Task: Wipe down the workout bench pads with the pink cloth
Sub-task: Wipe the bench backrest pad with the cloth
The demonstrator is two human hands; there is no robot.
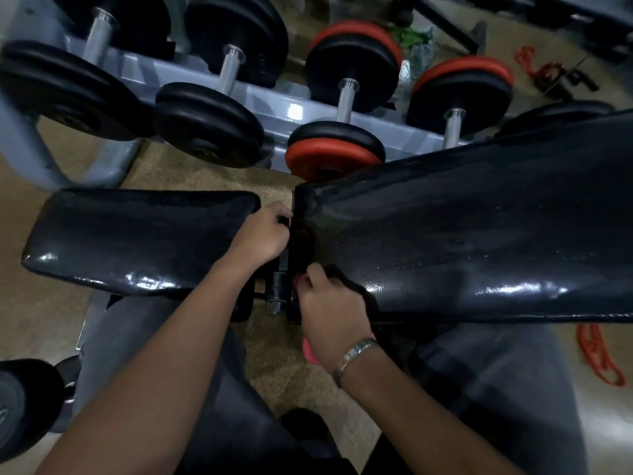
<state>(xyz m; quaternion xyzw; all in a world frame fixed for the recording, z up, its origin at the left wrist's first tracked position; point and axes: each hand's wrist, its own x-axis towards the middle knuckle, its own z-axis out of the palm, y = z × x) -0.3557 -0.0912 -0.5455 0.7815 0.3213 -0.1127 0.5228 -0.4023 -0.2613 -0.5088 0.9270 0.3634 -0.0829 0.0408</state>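
Two shiny black bench pads lie side by side: a short seat pad [137, 234] on the left and a long back pad [479, 228] on the right. My left hand [262, 234] reaches into the gap between them, fingers curled on the back pad's left end. My right hand [330, 313] is at the back pad's near left corner, closed on the pink cloth [310, 349]. Only small bits of the cloth show, below the hand and at the fingertips.
A grey dumbbell rack [294, 111] with black and red-black dumbbells stands just behind the bench. The bench hinge bolt [277, 289] sits in the gap. Orange bands [596, 351] lie on the floor at right. A black roller pad [24, 402] is at lower left.
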